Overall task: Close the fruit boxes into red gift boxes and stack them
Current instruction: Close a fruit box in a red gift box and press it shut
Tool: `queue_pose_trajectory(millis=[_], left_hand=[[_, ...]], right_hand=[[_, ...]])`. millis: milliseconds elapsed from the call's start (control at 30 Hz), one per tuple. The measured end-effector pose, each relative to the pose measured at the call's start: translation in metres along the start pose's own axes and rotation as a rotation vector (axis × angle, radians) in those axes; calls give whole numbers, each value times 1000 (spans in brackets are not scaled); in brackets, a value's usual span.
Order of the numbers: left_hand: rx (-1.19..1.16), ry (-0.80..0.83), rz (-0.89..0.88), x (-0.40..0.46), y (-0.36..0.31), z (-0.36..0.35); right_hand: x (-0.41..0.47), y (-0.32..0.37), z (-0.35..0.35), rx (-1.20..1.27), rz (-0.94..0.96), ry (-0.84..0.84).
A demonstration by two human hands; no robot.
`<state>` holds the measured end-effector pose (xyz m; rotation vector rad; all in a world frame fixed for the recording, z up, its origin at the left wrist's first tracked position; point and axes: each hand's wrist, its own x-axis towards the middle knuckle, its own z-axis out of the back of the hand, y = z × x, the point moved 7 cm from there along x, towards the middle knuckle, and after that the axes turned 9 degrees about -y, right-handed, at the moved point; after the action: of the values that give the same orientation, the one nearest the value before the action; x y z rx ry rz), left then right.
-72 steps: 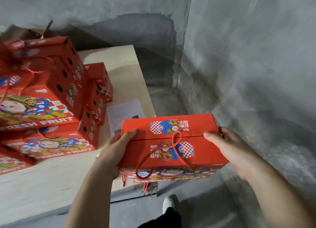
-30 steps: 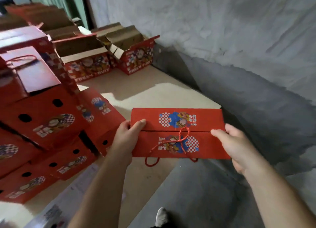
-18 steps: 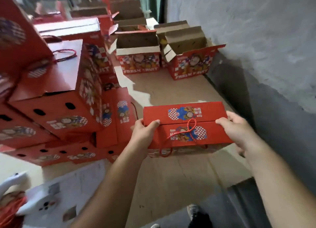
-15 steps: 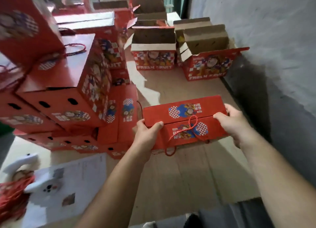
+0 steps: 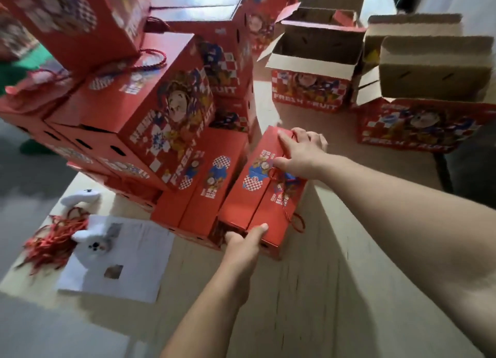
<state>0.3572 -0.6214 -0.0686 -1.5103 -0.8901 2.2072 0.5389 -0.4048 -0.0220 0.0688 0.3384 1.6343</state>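
Held box: I see one closed red gift box [image 5: 257, 194] lying on the wooden table [image 5: 308, 290], its long side touching the closed box [image 5: 206, 185] on its left, which sits at the foot of the stack.
Left hand: my left hand [image 5: 245, 241] grips the near end of the held box, thumb on the top face at the near edge, fingers curled under out of sight.
Right hand: my right hand [image 5: 300, 153] lies over the far end, fingers curled over the far top edge, thumb pressed on the top near the red cord handle [image 5: 288, 212].
Box relative to hands: it runs lengthwise between them, near end at the left, far end under the right.
Stack: closed red boxes [image 5: 128, 110] are piled toward the table's left edge, some tilted; detail is blurred.
Open boxes: open-flapped boxes [image 5: 314, 70] stand toward the far right corner, well apart from the held box.
Near left corner: a white paper sheet [image 5: 120, 258], a white plush toy [image 5: 88, 231] and a tangle of red cords [image 5: 51, 242].
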Motion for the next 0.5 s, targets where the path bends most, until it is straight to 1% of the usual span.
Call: queue_pose_trajectory(millis=[33,67,100,133,167,200,233,267,300,367,433,467,500], left_hand=[[-6,-36,-13,-3,3,2],[-27,-97,-70,-14,3,6],[-66,-171,-179,-28,-7,10],[-103,-251,-357,-42,-25,11],[-78,-287,-570,-51,-48,6],[41,-296,-785,-55,-72,-7],[212,-287,-965,-50,-93,-25],[439,-266,-1081,-38,-113,-46],[675,-242,-1109,-20,-128,-67],[1024,-194,-1054,18,-148,-97],[1174,-143,-1065,43,-158,-117],[1197,-136,-1086,50,-161,-123],[1209,-148,-1103,54,-163,-126]], right_hand=[[2,5,-5,29,22,-2],[4,11,-7,57,47,-2],[5,16,-9,75,80,2],[6,20,-10,88,114,6],[6,23,-10,111,140,6],[4,24,-9,162,148,1],[4,23,-7,246,140,-8],[4,19,-3,348,128,-14],[4,15,1,443,126,-14],[7,-1,9,556,140,-30],[12,-30,15,559,90,-87],[15,-48,20,479,60,-160],[17,-65,30,343,45,-268]])
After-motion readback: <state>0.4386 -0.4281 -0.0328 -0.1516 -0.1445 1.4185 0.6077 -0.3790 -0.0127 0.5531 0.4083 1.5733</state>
